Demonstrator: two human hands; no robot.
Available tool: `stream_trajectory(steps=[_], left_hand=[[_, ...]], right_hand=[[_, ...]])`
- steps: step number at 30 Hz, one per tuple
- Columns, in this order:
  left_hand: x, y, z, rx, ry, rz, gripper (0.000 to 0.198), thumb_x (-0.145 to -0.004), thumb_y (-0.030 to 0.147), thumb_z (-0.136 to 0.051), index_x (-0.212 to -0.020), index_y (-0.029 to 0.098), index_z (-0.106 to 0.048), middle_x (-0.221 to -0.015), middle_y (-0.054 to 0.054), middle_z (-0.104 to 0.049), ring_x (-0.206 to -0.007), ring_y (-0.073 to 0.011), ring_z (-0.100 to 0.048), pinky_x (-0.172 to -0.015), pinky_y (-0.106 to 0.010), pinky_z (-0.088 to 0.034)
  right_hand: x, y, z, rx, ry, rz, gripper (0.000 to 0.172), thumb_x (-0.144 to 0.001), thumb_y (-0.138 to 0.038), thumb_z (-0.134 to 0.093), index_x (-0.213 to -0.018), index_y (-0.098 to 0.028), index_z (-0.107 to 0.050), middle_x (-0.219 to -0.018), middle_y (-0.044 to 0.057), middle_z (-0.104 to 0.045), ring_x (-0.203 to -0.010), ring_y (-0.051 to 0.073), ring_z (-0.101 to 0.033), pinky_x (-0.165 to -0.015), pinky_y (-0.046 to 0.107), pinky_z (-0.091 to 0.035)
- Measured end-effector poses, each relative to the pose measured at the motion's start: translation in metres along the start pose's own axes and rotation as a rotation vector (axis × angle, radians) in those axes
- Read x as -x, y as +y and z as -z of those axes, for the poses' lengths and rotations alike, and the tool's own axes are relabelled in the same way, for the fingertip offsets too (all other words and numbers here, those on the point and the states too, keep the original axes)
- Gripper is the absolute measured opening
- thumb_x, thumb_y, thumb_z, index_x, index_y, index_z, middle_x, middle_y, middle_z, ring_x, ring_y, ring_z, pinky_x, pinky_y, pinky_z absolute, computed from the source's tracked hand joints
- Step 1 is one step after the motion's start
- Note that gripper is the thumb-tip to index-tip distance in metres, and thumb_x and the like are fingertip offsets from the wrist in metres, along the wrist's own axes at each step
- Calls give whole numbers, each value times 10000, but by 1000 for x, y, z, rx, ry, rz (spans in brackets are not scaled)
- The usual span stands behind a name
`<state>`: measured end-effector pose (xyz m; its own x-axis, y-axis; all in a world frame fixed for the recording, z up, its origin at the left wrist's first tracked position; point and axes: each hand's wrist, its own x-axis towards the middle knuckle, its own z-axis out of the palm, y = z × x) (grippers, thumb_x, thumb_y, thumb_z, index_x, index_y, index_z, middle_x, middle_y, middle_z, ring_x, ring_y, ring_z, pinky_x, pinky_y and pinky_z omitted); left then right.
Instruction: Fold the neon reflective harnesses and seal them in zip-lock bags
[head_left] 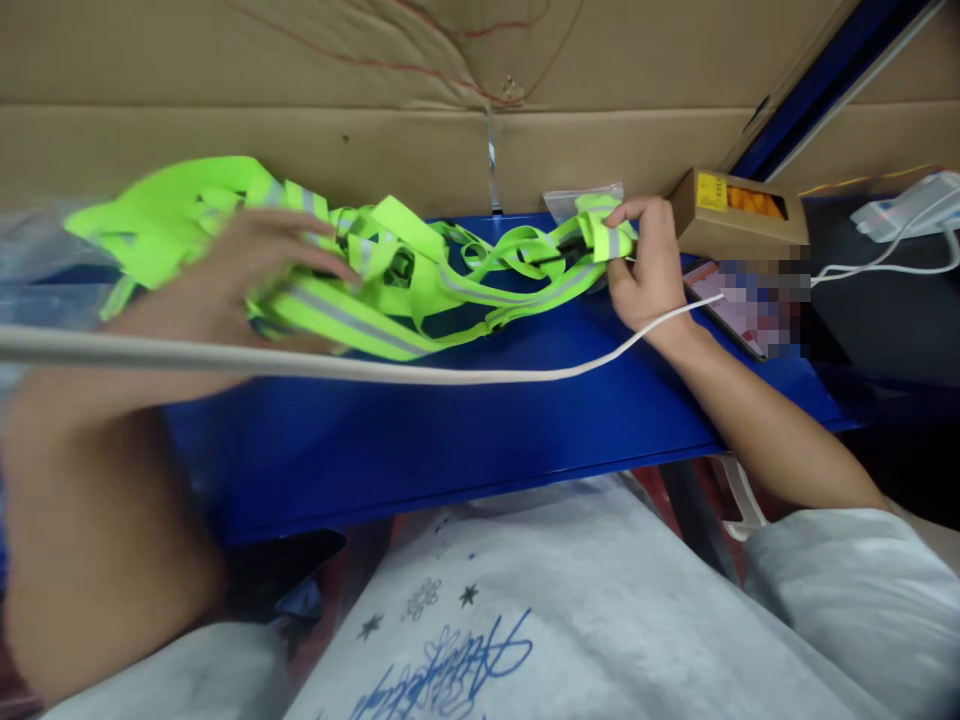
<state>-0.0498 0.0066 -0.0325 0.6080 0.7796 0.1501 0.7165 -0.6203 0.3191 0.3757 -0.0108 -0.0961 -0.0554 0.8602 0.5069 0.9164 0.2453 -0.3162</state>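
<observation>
Through my feed I see the blue desk (480,425) and, along its far side from left to centre-right, a tangle of neon yellow-green straps (405,235), striped silver-grey, bunched thick at left and loosening into twisted loops rightward. My left hand (274,262) blurs over the bulky part; I can't tell whether its fingers grip. My right hand's (649,270) fingers pinch the folded right end. A dark buckle (400,267) sits mid-tangle.
</observation>
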Motion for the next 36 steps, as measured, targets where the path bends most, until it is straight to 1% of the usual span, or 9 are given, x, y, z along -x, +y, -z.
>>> stream_trajectory(steps=[3,6,9,15,19,23,27,31,36], left_hand=[[0,26,-4,247,-240,-39,494,-881,681,-717,-1188,299,-778,-1230,-9,-775,-1134,-224,-744,-1022,-381,-606],[-4,42,-19,315,50,28,303,-952,503,-707,-1085,236,-762,-1037,-28,-798,-877,-181,-745,-840,-311,-616],[-14,44,-40,-3,186,-5,347,-1073,462,-556,-1143,176,-741,-1151,-91,-779,-1075,-234,-717,-1056,-414,-570],[-22,37,-68,-289,-104,-171,437,-1120,428,-491,-1452,187,-643,-1493,-131,-637,-1392,-328,-578,-1203,-515,-456],[-20,38,-74,-341,-149,-180,521,-1141,424,-421,-1547,121,-544,-1472,-190,-643,-1347,-346,-617,-1132,-501,-500],[-19,37,-66,-344,-148,-135,465,-1137,369,-376,-1416,139,-670,-1270,-163,-734,-1203,-342,-681,-1042,-487,-533],[-14,30,-47,-396,79,36,440,-1083,366,-405,-1308,180,-734,-1240,-135,-721,-1199,-347,-650,-1068,-589,-477],[-8,19,-39,-395,294,114,450,-1058,351,-420,-1304,154,-741,-1504,-136,-560,-1431,-419,-470,-1124,-739,-334],[-12,21,-51,-227,132,-245,322,-1045,420,-572,-1045,201,-807,-1495,-112,-632,-1420,-422,-533,-1159,-742,-306]], right_hand=[[4,-8,-8,-56,-69,65,410,-1033,-327,-462,-1435,-289,-534,-1515,124,-517,-1488,323,-436,-1230,610,-440],[9,-19,-8,-128,-130,160,437,-1016,-369,-515,-1446,-300,-546,-1562,98,-513,-1473,312,-470,-1196,563,-490],[12,-24,-6,-203,-181,162,474,-980,-446,-584,-1414,-255,-589,-1343,117,-671,-1177,307,-654,-989,489,-587],[15,-22,-14,-212,-309,58,494,-1036,-680,-478,-1007,-245,-711,-783,46,-683,-709,242,-648,-802,447,-561],[17,-26,-22,-496,-389,58,526,-1017,-748,-492,-982,-264,-695,-910,20,-735,-829,227,-688,-868,437,-577],[15,-28,-25,-731,-403,-47,494,-976,-729,-567,-1105,-264,-675,-1074,35,-741,-866,224,-666,-809,404,-574],[8,-25,-25,-816,-247,-43,401,-900,-622,-691,-931,-231,-608,-1040,49,-687,-1000,235,-626,-909,390,-529],[4,-25,-20,-948,-155,-206,291,-825,-471,-747,-873,-217,-613,-930,19,-624,-935,194,-576,-911,342,-497],[2,-33,-11,-1207,-196,-418,340,-728,-410,-830,-812,-208,-570,-972,6,-655,-931,163,-620,-848,292,-511]])
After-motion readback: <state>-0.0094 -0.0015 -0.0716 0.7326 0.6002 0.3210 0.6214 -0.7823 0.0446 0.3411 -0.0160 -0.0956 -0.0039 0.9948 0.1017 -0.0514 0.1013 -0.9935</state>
